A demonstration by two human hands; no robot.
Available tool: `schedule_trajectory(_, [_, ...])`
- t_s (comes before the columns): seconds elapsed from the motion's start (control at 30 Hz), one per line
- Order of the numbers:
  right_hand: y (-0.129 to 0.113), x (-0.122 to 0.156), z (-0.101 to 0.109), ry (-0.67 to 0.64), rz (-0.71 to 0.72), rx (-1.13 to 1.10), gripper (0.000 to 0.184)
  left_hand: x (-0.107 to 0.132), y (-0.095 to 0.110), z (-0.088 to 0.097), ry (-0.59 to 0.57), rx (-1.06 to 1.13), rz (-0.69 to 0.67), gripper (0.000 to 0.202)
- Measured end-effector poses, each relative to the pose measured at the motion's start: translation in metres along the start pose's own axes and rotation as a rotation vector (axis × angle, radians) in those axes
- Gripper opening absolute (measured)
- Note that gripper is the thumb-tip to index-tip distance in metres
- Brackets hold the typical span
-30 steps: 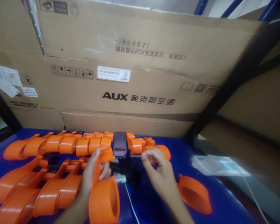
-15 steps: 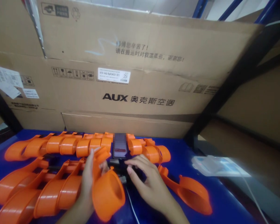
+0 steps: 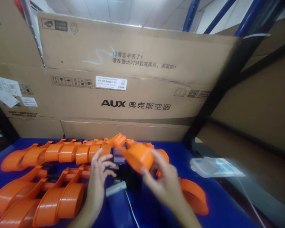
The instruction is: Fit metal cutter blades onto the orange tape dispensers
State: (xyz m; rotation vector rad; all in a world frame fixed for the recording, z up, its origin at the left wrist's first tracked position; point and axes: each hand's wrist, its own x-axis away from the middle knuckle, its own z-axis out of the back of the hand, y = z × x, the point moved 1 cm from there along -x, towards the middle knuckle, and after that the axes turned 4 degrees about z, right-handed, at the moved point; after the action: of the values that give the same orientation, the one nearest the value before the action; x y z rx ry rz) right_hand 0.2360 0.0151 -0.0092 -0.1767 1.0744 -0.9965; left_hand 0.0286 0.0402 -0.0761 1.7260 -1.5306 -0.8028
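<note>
My right hand (image 3: 165, 182) pinches an orange plastic ring-shaped part with a short arm (image 3: 139, 154) by its round end. The part is raised above the table, tilted, its arm pointing up and to the left. To its left my left hand (image 3: 97, 179) is empty, fingers apart and slightly curled. Between and below the hands lie a dark object (image 3: 130, 180), too blurred to name, and a small pale grey block (image 3: 116, 189) beside a white cable (image 3: 132, 207). A phone-like device (image 3: 119, 158) stands behind, partly hidden by the raised part.
Similar orange parts stand in a back row (image 3: 67, 153) and a front left group (image 3: 47, 202) on the blue table (image 3: 147, 212). Another orange part (image 3: 194, 193) lies at right, near a white-blue packet (image 3: 215, 167). A large cardboard sheet (image 3: 137, 82) rises behind, beside a dark frame post (image 3: 211, 95).
The orange part has passed from my left hand to my right and moved up and right. My left hand has let go and opened. The view has shifted slightly.
</note>
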Motion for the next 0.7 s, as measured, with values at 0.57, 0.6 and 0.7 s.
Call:
schedule_trajectory(0.57, [0.127, -0.016, 0.075, -0.047, -0.697, 0.727, 0.07, -0.019, 0.105, 0.043, -0.339, -1.291, -0.412, 0.048])
schedule_trajectory(0.6, [0.133, -0.014, 0.075, -0.063, -0.695, 0.714, 0.072, -0.034, 0.119, 0.06, -0.331, -1.451, -0.421, 0.051])
schedule_trajectory(0.7, [0.146, -0.01, 0.075, -0.021, -0.653, 0.683, 0.075, -0.074, 0.15, 0.109, -0.291, -1.814, -0.388, 0.059])
